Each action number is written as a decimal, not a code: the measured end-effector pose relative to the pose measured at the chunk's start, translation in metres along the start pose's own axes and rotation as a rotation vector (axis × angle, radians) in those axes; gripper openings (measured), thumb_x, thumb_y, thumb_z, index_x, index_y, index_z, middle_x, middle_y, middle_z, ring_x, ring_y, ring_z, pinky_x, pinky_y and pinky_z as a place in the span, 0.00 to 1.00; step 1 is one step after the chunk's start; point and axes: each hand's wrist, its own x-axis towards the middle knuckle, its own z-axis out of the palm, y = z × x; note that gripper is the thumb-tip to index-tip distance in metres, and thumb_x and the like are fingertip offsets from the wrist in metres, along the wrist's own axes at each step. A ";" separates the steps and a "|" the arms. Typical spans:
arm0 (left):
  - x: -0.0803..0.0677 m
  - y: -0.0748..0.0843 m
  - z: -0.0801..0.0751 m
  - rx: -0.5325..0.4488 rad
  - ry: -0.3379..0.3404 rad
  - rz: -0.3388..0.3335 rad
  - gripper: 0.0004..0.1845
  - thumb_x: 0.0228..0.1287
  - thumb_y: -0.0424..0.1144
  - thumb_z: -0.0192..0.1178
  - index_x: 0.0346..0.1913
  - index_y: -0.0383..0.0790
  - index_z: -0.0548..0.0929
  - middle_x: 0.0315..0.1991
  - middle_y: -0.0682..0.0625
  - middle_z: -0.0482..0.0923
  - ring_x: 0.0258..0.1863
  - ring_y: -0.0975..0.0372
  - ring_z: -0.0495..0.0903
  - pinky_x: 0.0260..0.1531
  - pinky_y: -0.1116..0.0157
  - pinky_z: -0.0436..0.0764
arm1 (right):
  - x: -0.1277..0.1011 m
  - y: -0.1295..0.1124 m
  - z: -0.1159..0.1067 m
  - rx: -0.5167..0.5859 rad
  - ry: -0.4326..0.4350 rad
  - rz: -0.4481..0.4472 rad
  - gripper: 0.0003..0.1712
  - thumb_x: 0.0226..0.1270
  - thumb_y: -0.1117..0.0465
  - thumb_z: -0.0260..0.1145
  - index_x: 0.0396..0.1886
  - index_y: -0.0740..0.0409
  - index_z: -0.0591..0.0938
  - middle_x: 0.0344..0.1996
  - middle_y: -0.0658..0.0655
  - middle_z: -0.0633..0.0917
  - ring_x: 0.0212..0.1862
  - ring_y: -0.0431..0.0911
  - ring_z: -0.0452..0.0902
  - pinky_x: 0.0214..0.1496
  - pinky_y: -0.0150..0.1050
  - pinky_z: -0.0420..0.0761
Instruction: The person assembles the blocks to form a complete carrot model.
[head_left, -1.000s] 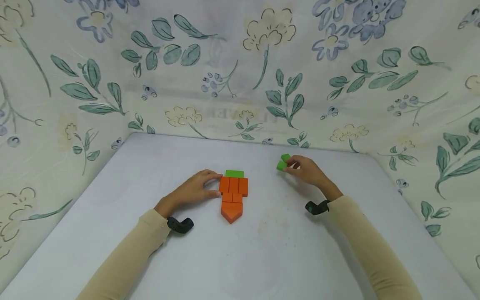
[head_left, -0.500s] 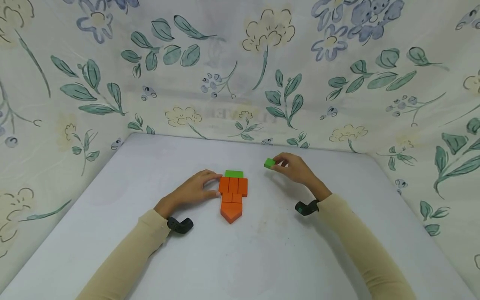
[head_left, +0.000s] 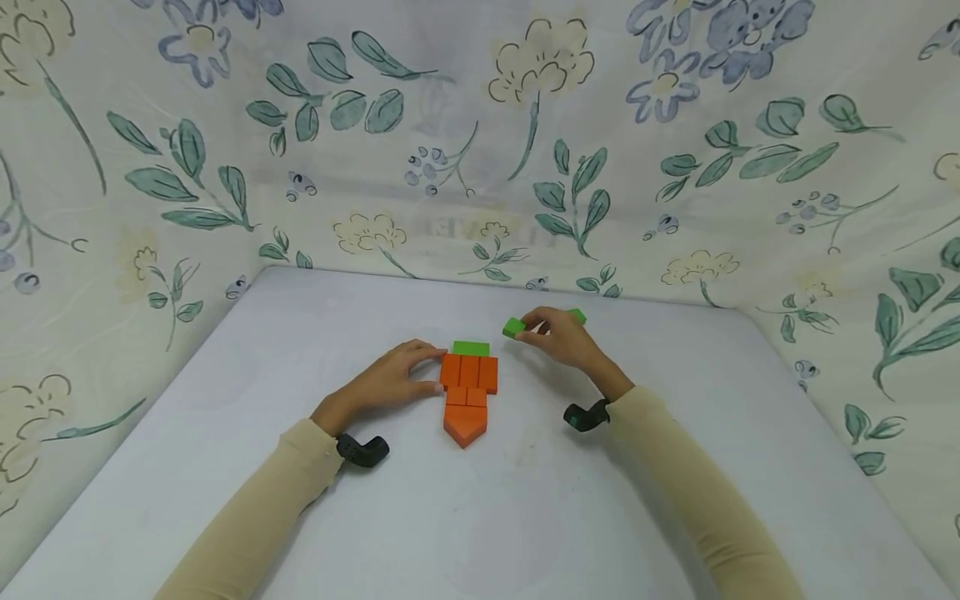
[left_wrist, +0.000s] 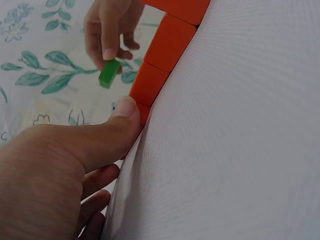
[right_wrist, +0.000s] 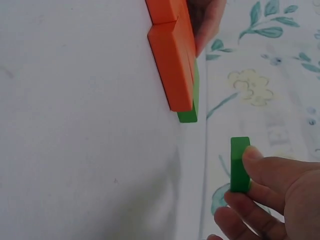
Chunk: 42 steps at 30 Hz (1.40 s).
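Several orange blocks [head_left: 469,372] lie flush together on the white table, ending in a pointed block [head_left: 465,425] at the near end. A flat green block [head_left: 471,348] adjoins their far edge. With thumb and forefinger spread, my left hand [head_left: 384,377] touches the left side of the orange blocks; in the left wrist view its thumb [left_wrist: 107,132] rests against one. My right hand [head_left: 561,335] pinches a small green block [head_left: 513,327], raised off the table to the right of the flat green one. The right wrist view shows this held green block [right_wrist: 240,165] between thumb and fingers.
Another green block [head_left: 577,317] lies behind the right hand, partly hidden by it. A flower-patterned cloth [head_left: 450,225] rises along the back edge and sides of the white table [head_left: 517,517]. Each wrist carries a black camera mount [head_left: 362,451].
My right hand has moved left with the green block, toward the orange blocks, and the green block left behind it has come into view. The left hand has stayed in place.
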 end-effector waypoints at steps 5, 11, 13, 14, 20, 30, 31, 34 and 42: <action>0.002 -0.003 0.002 0.014 0.000 0.001 0.36 0.63 0.57 0.67 0.72 0.50 0.72 0.68 0.47 0.71 0.70 0.52 0.68 0.71 0.46 0.68 | 0.002 -0.004 0.008 0.004 -0.012 0.019 0.20 0.70 0.52 0.68 0.55 0.58 0.82 0.49 0.58 0.86 0.47 0.51 0.80 0.47 0.41 0.83; 0.003 -0.004 0.005 0.003 -0.006 0.003 0.37 0.61 0.57 0.68 0.71 0.49 0.72 0.68 0.47 0.71 0.70 0.51 0.68 0.70 0.46 0.69 | 0.003 -0.002 0.018 0.027 -0.019 0.036 0.19 0.70 0.53 0.67 0.55 0.58 0.82 0.49 0.58 0.85 0.47 0.51 0.80 0.47 0.40 0.83; 0.004 -0.003 0.004 0.002 -0.007 0.006 0.37 0.62 0.57 0.68 0.72 0.49 0.72 0.68 0.47 0.71 0.70 0.51 0.68 0.70 0.46 0.69 | 0.003 0.000 0.022 0.029 -0.017 0.045 0.19 0.70 0.53 0.67 0.55 0.58 0.82 0.49 0.58 0.85 0.47 0.51 0.80 0.47 0.40 0.83; 0.004 -0.002 0.004 0.004 -0.008 0.000 0.37 0.62 0.57 0.68 0.72 0.50 0.72 0.68 0.47 0.70 0.70 0.52 0.68 0.71 0.46 0.68 | 0.003 0.002 0.025 0.030 -0.016 0.052 0.19 0.70 0.53 0.67 0.55 0.57 0.82 0.49 0.58 0.85 0.47 0.51 0.80 0.47 0.40 0.83; 0.005 0.001 0.002 0.023 -0.007 0.009 0.37 0.62 0.57 0.67 0.72 0.50 0.72 0.68 0.47 0.71 0.70 0.52 0.68 0.70 0.46 0.69 | 0.004 0.005 0.034 0.047 0.000 0.088 0.19 0.70 0.53 0.68 0.55 0.57 0.83 0.48 0.57 0.85 0.47 0.50 0.81 0.49 0.41 0.82; 0.003 -0.001 0.001 0.020 -0.006 -0.014 0.37 0.62 0.58 0.67 0.72 0.51 0.72 0.68 0.48 0.71 0.70 0.52 0.68 0.70 0.46 0.69 | 0.007 0.003 0.042 0.049 0.020 0.060 0.17 0.69 0.57 0.68 0.53 0.59 0.83 0.47 0.58 0.85 0.45 0.50 0.79 0.51 0.42 0.81; 0.003 -0.001 0.001 0.016 -0.008 -0.016 0.37 0.62 0.58 0.67 0.72 0.51 0.72 0.68 0.48 0.71 0.70 0.52 0.68 0.70 0.45 0.69 | 0.007 0.003 0.043 0.046 0.020 0.058 0.17 0.69 0.57 0.68 0.53 0.59 0.83 0.47 0.58 0.85 0.45 0.50 0.79 0.51 0.42 0.81; 0.002 -0.002 0.002 0.011 -0.012 -0.013 0.37 0.62 0.57 0.67 0.72 0.50 0.72 0.68 0.48 0.71 0.70 0.52 0.68 0.70 0.46 0.68 | 0.007 0.003 0.046 0.049 0.019 0.057 0.17 0.69 0.57 0.69 0.53 0.59 0.83 0.47 0.59 0.84 0.44 0.50 0.77 0.50 0.42 0.80; 0.000 -0.002 0.001 0.010 0.000 -0.003 0.36 0.62 0.57 0.67 0.71 0.50 0.72 0.68 0.48 0.71 0.70 0.52 0.68 0.70 0.45 0.68 | 0.008 0.002 0.048 0.034 0.021 0.065 0.17 0.68 0.56 0.69 0.54 0.56 0.84 0.47 0.57 0.83 0.44 0.49 0.76 0.50 0.41 0.79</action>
